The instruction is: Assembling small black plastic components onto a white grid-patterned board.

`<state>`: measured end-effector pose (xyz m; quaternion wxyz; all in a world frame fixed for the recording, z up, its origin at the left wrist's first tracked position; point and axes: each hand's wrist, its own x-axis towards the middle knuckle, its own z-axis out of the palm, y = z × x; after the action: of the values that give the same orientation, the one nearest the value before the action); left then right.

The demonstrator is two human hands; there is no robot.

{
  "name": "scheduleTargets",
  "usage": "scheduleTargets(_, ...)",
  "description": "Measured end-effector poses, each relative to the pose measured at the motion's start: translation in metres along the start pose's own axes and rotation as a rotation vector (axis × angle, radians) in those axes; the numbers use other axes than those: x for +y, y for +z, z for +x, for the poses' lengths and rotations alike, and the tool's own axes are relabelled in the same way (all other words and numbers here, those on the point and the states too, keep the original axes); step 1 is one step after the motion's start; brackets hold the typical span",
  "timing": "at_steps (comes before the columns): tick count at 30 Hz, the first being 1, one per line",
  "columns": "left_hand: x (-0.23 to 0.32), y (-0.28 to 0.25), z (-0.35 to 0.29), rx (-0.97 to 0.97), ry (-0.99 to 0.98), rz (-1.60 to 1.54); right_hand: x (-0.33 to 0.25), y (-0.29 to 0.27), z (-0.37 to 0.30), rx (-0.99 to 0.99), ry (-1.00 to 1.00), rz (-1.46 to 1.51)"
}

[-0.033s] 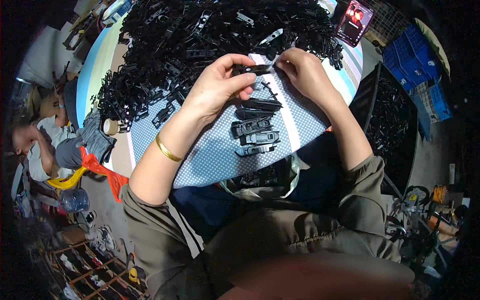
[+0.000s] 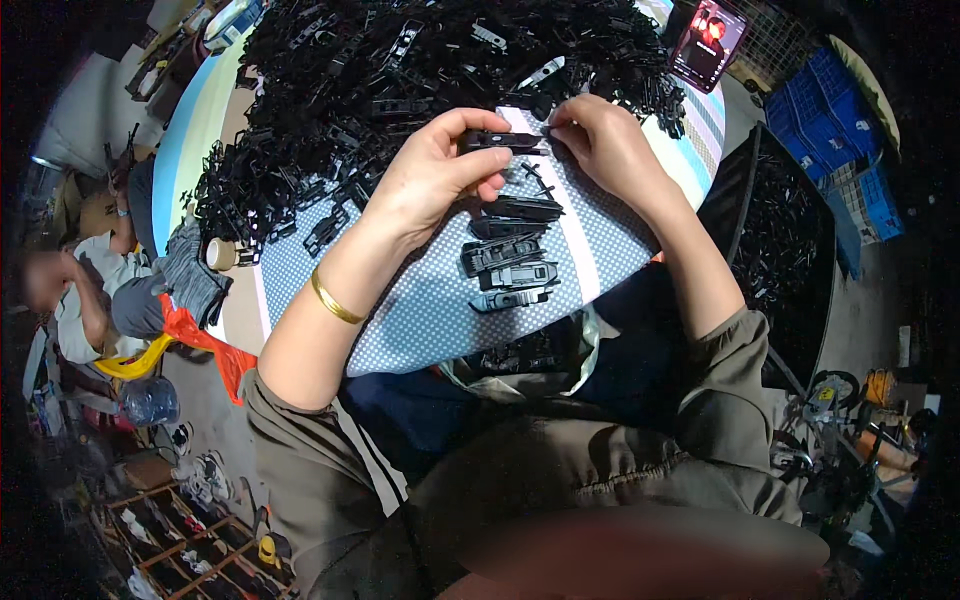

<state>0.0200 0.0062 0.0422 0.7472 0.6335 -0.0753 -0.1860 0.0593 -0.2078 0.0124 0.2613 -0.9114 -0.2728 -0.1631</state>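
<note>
My left hand pinches a long, narrow black plastic part between thumb and fingers, level above the cloth. At the part's right end, my right hand has thumb and forefinger pressed together; whatever they grip there is too small to make out. Below the hands, a column of several similar black parts lies on the dotted blue-grey cloth. A few thin black pieces rest between that column and the held part.
A big heap of black plastic parts covers the table's far side. A phone stands at the far right. Below the near edge, a pale-rimmed bag holds more parts. A person sits at left; a black bin stands right.
The black part has turned slightly in my left fingers, and the pale glint at its right end is gone. Both hands stay in nearly the same place.
</note>
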Motion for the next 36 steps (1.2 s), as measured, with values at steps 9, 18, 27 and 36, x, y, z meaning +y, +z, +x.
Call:
scheduleTargets(9, 0.002, 0.003, 0.000, 0.087, 0.065, 0.033, -0.005, -0.022, -0.003, -0.252, 0.155, 0.249)
scheduleTargets(18, -0.011, 0.012, 0.000, 0.127, 0.176, 0.241, -0.034, -0.033, -0.015, 0.057, 0.342, 0.767)
scheduleTargets(27, -0.013, 0.010, 0.002, 0.121, 0.148, 0.231, -0.010, -0.015, -0.010, -0.152, 0.325, 0.652)
scheduleTargets(36, -0.005, 0.003, 0.005, 0.230, 0.204, 0.009, -0.012, 0.000, -0.001, -0.134, -0.225, 0.079)
